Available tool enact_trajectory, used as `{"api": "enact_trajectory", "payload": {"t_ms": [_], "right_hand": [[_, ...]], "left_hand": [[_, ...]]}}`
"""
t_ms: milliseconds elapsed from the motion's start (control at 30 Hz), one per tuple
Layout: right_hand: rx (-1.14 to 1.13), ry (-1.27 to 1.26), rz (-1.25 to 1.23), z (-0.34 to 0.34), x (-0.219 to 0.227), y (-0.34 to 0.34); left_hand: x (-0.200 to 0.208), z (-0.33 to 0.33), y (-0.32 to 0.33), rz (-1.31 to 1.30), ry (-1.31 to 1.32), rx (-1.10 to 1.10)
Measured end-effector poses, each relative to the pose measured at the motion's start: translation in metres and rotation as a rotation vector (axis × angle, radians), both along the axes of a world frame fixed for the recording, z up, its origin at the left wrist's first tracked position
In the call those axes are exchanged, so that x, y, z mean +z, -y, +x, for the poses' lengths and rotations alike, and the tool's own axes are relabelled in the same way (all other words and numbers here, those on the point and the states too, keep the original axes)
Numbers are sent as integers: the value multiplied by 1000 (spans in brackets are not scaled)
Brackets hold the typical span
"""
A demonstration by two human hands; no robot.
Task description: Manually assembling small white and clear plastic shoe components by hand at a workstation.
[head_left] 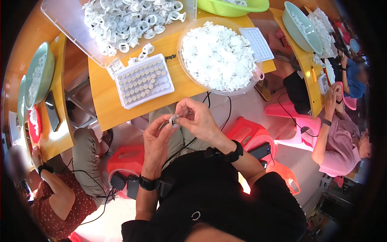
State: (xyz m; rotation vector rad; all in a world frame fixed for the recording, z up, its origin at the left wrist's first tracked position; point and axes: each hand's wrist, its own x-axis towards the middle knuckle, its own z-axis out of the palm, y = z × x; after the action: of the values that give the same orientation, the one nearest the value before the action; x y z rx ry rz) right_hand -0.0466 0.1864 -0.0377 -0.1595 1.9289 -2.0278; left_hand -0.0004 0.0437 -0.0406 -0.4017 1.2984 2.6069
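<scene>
A small white plastic ring-shaped part point(174, 119) is held up just off the table's near edge, over my lap. My left hand point(157, 135) pinches it from the left with thumb and fingertips. My right hand point(200, 120) grips its right side, fingers curled, and partly covers it. Beyond my hands, a white tray point(151, 99) bears rows of small round beige discs point(141, 82). To its right, a round clear basin point(225, 92) is heaped with small white plastic pieces point(217, 56).
A clear bin point(60, 28) of white ring parts point(129, 26) sits at the table's point(107, 109) far left. Loose rings lie by the tray. A pale grid tray point(258, 42) adjoins the basin; a green basin point(234, 9) stands behind. Co-workers sit left and right; red stools point(246, 131) flank me.
</scene>
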Motion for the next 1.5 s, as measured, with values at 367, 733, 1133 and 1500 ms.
{"api": "enact_trajectory", "payload": {"t_ms": [367, 733, 1133, 1500], "right_hand": [[-207, -606, 582, -21, 45, -27], [-216, -633, 1072, -66, 43, -63], [-316, -686, 923, -70, 45, -71], [-334, -180, -26, -52, 59, -59]], "left_hand": [[-1, -9, 9, 118, -37, 6], [-1, -4, 11, 109, 0, -43], [-1, 0, 9, 131, 5, -57], [-1, 1, 11, 172, 36, -54]]}}
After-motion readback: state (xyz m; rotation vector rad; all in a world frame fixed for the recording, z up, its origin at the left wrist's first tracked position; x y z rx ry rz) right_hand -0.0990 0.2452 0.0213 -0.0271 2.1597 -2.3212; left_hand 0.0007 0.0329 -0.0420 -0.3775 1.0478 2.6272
